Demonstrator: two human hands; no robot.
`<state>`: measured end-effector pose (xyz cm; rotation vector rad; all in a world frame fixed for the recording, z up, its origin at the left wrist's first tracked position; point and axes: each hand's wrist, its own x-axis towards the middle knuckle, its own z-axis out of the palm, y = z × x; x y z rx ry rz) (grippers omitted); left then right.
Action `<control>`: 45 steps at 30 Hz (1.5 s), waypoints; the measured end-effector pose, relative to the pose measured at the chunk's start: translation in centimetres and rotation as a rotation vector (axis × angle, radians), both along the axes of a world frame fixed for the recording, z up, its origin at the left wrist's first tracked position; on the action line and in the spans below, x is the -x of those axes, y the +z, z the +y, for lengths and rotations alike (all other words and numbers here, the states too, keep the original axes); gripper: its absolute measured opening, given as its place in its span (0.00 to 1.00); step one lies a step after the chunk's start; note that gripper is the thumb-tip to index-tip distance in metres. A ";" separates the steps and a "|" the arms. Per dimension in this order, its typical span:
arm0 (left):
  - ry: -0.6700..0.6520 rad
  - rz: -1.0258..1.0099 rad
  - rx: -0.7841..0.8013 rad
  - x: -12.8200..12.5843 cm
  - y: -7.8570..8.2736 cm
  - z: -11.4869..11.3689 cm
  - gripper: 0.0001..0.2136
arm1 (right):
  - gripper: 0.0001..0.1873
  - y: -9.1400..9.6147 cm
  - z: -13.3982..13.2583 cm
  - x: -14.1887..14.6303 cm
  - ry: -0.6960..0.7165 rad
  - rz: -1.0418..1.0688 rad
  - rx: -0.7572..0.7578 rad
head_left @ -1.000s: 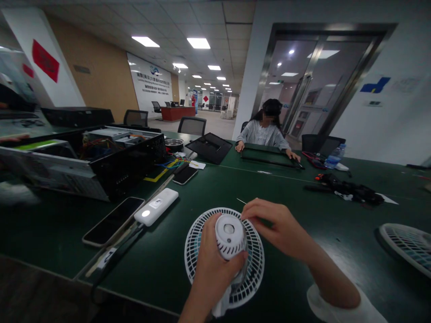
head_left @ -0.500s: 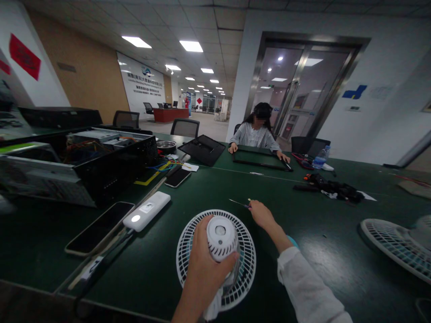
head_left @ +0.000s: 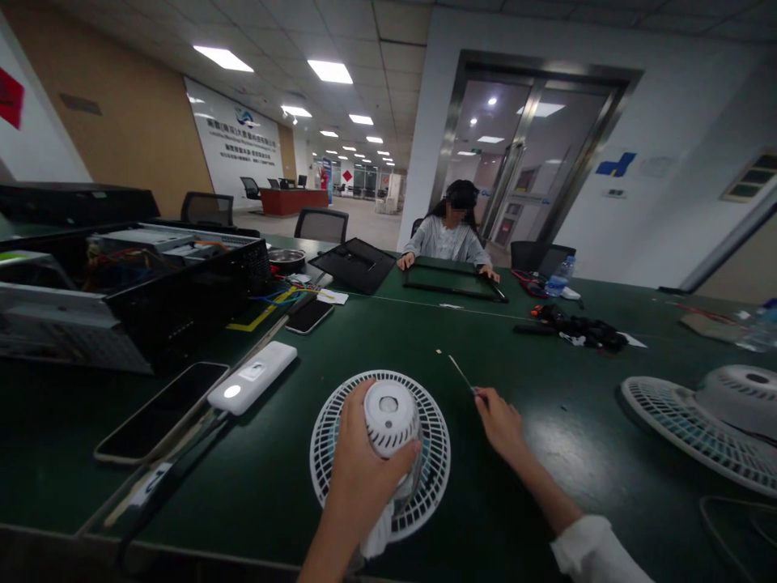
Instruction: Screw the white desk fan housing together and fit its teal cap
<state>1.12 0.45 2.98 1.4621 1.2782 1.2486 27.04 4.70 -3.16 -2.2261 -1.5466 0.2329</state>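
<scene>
My left hand (head_left: 358, 470) is wrapped round the white motor housing of an electric fan (head_left: 392, 417), which lies on the green table with its round white grille (head_left: 434, 478) beneath the housing. Its thumb presses the right side, and its fingers cover the left side. To the right of the fan, my right hand (head_left: 501, 421) is closed on a screwdriver (head_left: 464, 374) with a thin metal shaft. The shaft points up and left, away from the fan; the handle is mostly hidden in my fingers. Just beyond the tip lies a small pale piece (head_left: 438, 351).
An opened computer case (head_left: 182, 316) stands at the left. Two phones (head_left: 161, 413) and a white power bank (head_left: 253, 378) with a cable lie nearer. A second fan (head_left: 698, 429) is at the right. Across the table, a person (head_left: 452, 235) holds a black frame (head_left: 449, 287).
My right hand has moved right and a little nearer with the screwdriver, away from the small pale piece. My left hand stays on the fan. The view has turned slightly to the right.
</scene>
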 end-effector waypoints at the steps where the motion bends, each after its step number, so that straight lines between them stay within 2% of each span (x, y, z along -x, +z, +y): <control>1: 0.008 0.002 -0.014 0.0 0.0 0.0 0.32 | 0.15 -0.3 0.4 0.8 0.019 0.004 -0.014; 5: 0.055 0.032 -0.081 -0.1 -0.3 0.2 0.32 | 0.16 -0.2 3.3 4.2 0.092 0.059 -0.097; 9: 0.055 0.018 -0.092 -0.2 -0.6 0.2 0.32 | 0.16 1.7 5.9 6.7 0.136 0.202 -0.254; 11: 0.054 0.017 -0.100 -0.2 -0.7 0.2 0.32 | 0.15 3.8 6.3 7.4 0.181 0.304 -0.359; 14: 0.051 0.003 -0.095 -0.2 -0.6 0.2 0.33 | 0.14 8.2 5.6 8.0 0.308 0.461 -0.517; 18: 0.024 -0.014 -0.063 -0.1 -0.4 0.1 0.32 | 0.16 14.2 2.2 8.9 0.464 0.597 -0.686; 21: 0.018 -0.034 -0.060 -0.1 -0.4 0.1 0.32 | 0.12 16.4 -0.5 10.0 0.599 0.783 -0.841; 23: 0.021 -0.036 -0.069 -0.1 -0.4 0.1 0.32 | 0.11 16.8 -1.7 10.9 0.673 0.722 -0.835; 25: 0.021 -0.034 -0.079 -0.2 -0.4 0.2 0.32 | 0.11 16.8 -2.4 11.7 0.730 0.537 -0.762; 27: 0.025 -0.041 -0.085 -0.2 -0.4 0.2 0.32 | 0.11 16.7 -2.6 12.5 0.775 0.377 -0.704; 30: 0.027 -0.058 -0.087 -0.3 -0.4 0.2 0.32 | 0.13 16.7 -2.4 13.2 0.799 0.270 -0.680; 36: 0.001 -0.096 -0.118 -0.3 -0.5 0.2 0.31 | 0.14 16.7 -1.8 13.7 0.769 0.206 -0.644; 45: 0.001 -0.091 -0.121 -0.2 -0.4 0.2 0.32 | 0.14 16.6 -1.7 13.6 0.779 0.227 -0.623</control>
